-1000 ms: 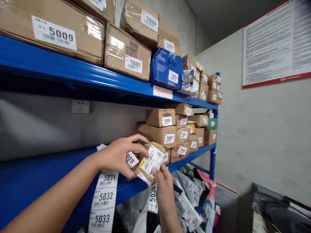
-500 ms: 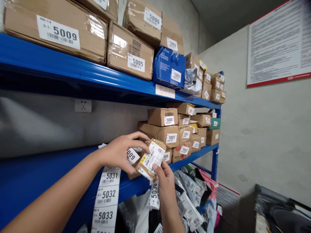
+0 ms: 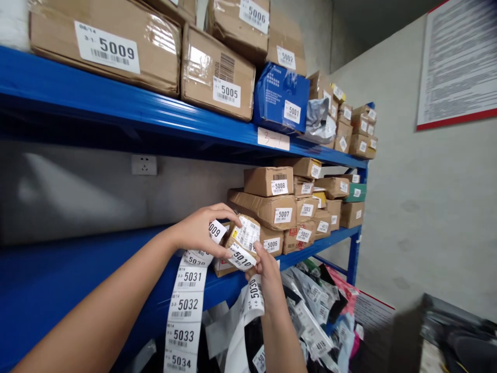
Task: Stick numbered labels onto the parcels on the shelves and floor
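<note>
My left hand (image 3: 204, 230) grips the left side of a small brown parcel (image 3: 230, 243), fingers over its top and thumb along the lower edge. My right hand (image 3: 267, 272) pinches its lower right corner. On the parcel's face are a printed shipping label (image 3: 248, 233) and a white sticker (image 3: 241, 258) reading 5010. A long strip of number labels (image 3: 184, 305), 5031 to 5034 among them, hangs below my left hand. Another label strip (image 3: 255, 292), marked 5030, trails below my right hand; how it is held is hidden. Behind the parcel stands a box labelled 5009 (image 3: 221, 267), partly covered.
Numbered cartons, such as 5007 (image 3: 260, 210), are stacked on the lower blue shelf (image 3: 330, 243). Larger boxes line the upper shelf (image 3: 155, 111), just above my hands. Bagged parcels (image 3: 314, 305) lie heaped underneath. A grey wall (image 3: 404, 207) rises at the right.
The parcel has tilted in my hands, and its 5010 sticker now faces me. My right thumb sits higher on it. The whole scene has shifted right and slightly up in view.
</note>
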`<state>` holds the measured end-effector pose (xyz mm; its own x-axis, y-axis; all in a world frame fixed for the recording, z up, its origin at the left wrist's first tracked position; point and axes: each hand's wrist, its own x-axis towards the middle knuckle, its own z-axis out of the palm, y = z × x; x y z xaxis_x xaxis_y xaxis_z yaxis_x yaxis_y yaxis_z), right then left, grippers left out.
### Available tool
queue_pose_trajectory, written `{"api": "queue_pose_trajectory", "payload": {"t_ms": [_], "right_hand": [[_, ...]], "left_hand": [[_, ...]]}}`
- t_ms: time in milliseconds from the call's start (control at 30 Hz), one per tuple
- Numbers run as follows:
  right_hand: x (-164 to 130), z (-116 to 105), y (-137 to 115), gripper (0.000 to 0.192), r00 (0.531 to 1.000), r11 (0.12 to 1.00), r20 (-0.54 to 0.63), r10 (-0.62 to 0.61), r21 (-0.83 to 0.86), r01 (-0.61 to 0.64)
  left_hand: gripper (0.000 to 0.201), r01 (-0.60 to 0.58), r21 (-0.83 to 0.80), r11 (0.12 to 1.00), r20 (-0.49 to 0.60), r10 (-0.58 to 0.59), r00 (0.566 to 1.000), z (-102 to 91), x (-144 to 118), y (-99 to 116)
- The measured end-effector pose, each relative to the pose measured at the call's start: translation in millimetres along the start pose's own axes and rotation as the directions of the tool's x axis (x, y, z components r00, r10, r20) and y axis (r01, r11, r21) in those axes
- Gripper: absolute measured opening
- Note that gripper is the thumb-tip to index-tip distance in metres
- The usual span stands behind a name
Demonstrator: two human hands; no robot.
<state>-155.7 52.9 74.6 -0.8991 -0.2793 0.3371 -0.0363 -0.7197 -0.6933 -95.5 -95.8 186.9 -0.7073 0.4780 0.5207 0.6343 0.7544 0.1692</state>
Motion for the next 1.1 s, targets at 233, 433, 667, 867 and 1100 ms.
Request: {"api": "queue_pose_trajectory", "payload": {"t_ms": [233,433,667,867,1100], "right_hand": [[2,1,1,0.040,1.000,1.000,0.008,0.016,-0.025,-0.016],[0,-3,4,0.053,0.995,0.982,0.000,-0.099,-0.162,0.097],[-15,-26,20,0.070,0.853,0.546,-0.058,-0.518,-0.791,0.277],[-20,-21,39,0.085,0.826,0.321,0.077,-0.558,-0.898,0.301],[-7,-22,39,0.055,0.832,0.377,0.085,-0.548,-0.863,0.337]], "left_hand": [[0.053,-0.006,-0.003,1.000,-0.009,0.006,1.000,-0.2,0,0],[0.052,0.020,-0.025,0.999,-0.036,-0.021,0.999,-4.2,-1,-4],[0.049,0.397,-0.341,0.852,-0.315,-0.501,0.806,-4.4,1,-28],[0.051,0.532,-0.602,0.596,-0.241,-0.770,0.591,22.0,5,-53],[0.048,0.526,-0.717,0.458,-0.107,-0.817,0.566,44.5,9,-61]]}}
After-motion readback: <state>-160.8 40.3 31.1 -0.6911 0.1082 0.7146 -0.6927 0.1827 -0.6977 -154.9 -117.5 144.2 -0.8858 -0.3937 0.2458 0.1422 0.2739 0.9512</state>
